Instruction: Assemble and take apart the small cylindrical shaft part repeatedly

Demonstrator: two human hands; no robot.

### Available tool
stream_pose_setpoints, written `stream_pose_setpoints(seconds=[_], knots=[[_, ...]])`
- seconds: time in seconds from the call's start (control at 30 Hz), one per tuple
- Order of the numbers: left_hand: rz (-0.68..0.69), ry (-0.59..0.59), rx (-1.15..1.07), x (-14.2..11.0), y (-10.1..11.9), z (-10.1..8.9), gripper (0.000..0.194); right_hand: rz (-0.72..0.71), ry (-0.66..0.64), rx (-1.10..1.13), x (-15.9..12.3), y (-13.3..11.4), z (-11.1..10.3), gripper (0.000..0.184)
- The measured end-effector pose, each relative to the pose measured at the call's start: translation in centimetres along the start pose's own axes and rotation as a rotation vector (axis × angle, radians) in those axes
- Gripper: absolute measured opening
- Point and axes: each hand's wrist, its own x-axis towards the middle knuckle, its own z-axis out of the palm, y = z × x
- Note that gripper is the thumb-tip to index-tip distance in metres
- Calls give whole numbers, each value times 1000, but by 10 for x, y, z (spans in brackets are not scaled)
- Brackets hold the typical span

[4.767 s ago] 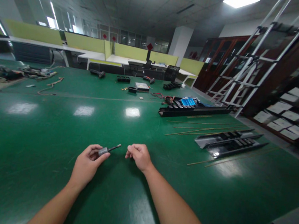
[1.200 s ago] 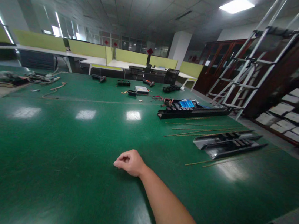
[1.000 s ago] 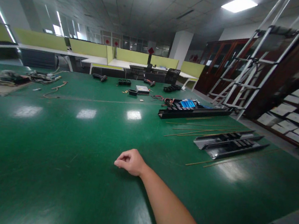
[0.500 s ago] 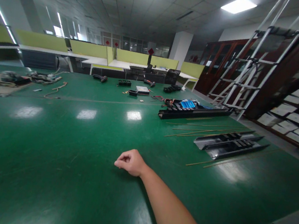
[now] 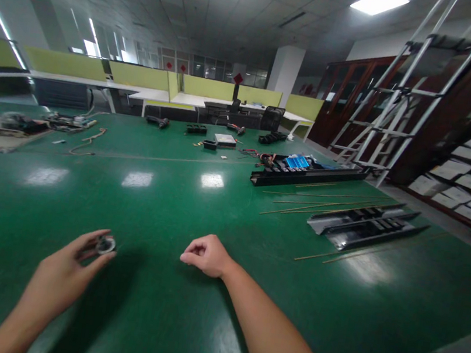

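Observation:
At the lower left my left hand is raised over the green tabletop, its thumb and fingers closed round a small round part. That part has a pale ring-shaped face and a dark middle; its exact kind is too blurred to tell. Near the middle of the table my right hand rests with its fingers curled together, thumb toward the left. Whatever the right fingers may hold is hidden. A gap of bare green surface lies between the two hands.
To the right lie black metal channels and thin brass-coloured rods. A longer black channel with a blue piece is behind them. At the back are a white box, a cord and a ladder.
My left hand has come into view from the lower left, carrying the small round part. My right hand stays in the same spot, fingers still curled.

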Motion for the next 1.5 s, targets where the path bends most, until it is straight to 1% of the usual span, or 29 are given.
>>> stream_pose_setpoints(seconds=[0.03,0.1,0.17,0.23,0.3,0.37,0.43,0.5,0.67,0.77,0.83,1.0,1.07,1.17,1.23,1.37,1.5], knots=[[9,-35,-35,7,15,13,55,-2,-1,1,0,0,0,34],[76,-78,-105,18,43,40,49,-1,-2,1,0,-1,-1,34],[171,-87,-137,24,62,64,42,5,-4,1,0,-3,-3,33],[244,-65,-138,23,66,83,36,15,-6,9,0,-3,-4,33],[278,-35,-125,19,58,95,32,20,-1,29,1,-3,-4,32],[292,-22,-119,15,47,102,30,19,7,52,1,-2,-4,30],[303,-19,-126,12,38,104,29,18,14,68,2,0,-4,29],[318,-7,-140,13,35,104,29,25,16,76,2,1,-3,29],[367,-33,-170,16,39,106,29,61,3,120,2,3,1,26],[382,-56,-203,17,42,106,28,77,82,131,3,1,2,26],[388,-68,-226,17,43,105,28,86,130,125,3,-1,2,29],[381,-85,-254,16,44,106,27,99,86,115,4,-9,-2,44],[356,-90,-257,16,44,107,30,91,83,110,5,-10,-3,46],[317,-86,-262,17,43,109,35,82,70,104,5,-9,-3,45],[313,-82,-259,18,43,109,32,74,62,115,6,-9,-2,44],[371,-98,-289,20,44,109,24,76,69,144,6,-11,-3,44],[410,-102,-316,23,43,109,23,54,73,88,7,-9,-2,40]])
